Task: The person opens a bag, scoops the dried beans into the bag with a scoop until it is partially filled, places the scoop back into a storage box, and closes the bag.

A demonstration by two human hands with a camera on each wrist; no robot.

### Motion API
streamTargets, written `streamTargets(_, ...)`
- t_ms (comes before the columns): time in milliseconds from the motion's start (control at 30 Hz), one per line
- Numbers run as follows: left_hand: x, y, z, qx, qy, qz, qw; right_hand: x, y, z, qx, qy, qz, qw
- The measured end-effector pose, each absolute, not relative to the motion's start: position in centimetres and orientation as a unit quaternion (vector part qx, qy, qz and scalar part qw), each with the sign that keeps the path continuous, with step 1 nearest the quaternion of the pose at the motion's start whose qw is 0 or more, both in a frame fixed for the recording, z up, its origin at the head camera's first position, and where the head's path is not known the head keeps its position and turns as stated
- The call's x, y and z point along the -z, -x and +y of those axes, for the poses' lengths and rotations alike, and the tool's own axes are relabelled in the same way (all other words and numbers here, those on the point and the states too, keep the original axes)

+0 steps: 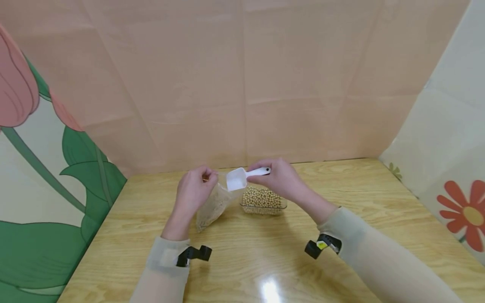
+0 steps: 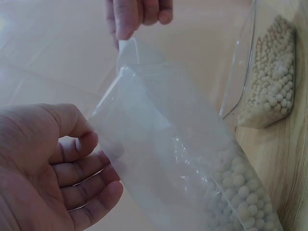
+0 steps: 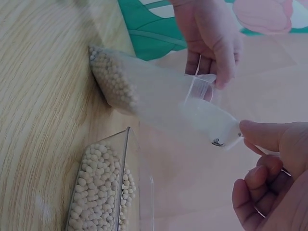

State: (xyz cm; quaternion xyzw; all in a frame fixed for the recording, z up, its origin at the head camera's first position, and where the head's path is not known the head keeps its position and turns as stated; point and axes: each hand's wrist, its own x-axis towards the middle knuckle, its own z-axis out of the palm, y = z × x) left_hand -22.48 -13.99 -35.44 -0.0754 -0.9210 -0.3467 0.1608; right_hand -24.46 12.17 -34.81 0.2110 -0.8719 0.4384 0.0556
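Scoop bowl (blurred) in bag

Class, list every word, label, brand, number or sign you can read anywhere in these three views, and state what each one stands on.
None can be read.
Plastic bag: clear, no print visible.
White scoop: one small dark mark near its handle in the right wrist view, too small to read.
Clear container of beans: no label visible.
Wall sheets: flower pictures only, no lettering.
Yellow tag on the right wrist mount: too small to read.

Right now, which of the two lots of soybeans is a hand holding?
The soybeans in the clear plastic bag: the left hand holds up its mouth. The others lie untouched in the clear tray on the table.
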Motion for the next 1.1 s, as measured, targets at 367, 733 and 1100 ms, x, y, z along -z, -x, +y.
streamTargets(367,35.4,22.3,-13.9,0.353,0.064,-0.920,0.154,34.5,24.2,14.8,-0.510,-0.158,-0.846,0.004)
streamTargets(733,35.4,22.3,-14.2,0.348,0.065,-0.923,0.154,35.2,23.6,19.5,-0.531,-0.091,-0.842,-0.030)
streamTargets(1100,35.4,22.2,-14.4,0.349,0.064,-0.922,0.156,37.3,23.8,21.7,-0.461,-0.095,-0.882,-0.010)
